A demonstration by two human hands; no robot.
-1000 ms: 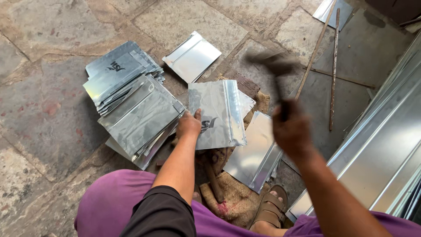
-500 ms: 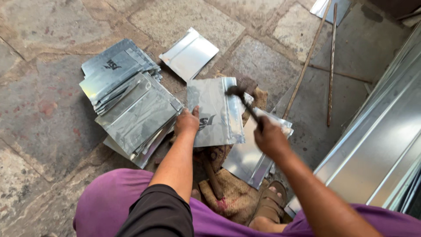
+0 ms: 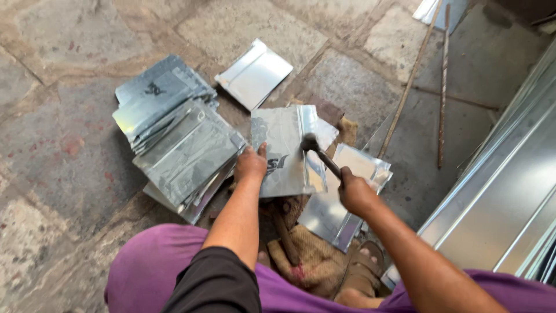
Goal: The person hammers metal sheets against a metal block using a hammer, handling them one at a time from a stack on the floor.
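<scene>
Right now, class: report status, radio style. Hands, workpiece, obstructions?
Left hand flat on the metal sheet, pinning it. Right hand gripping the hammer, head down on the sheet's folded edge. Stack of sheets close at left, not obstructing.

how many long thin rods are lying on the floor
2: a pale stick slants across the stone slabs at upper right, and a darker rusty rod lies just right of it. More may be hidden.

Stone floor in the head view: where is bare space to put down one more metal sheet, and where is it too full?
Bare stone floor lies left of the stack of sheets, and beyond the single bent sheet. Crowded: around the left hand, right hand, hammer and sheet being struck.
</scene>
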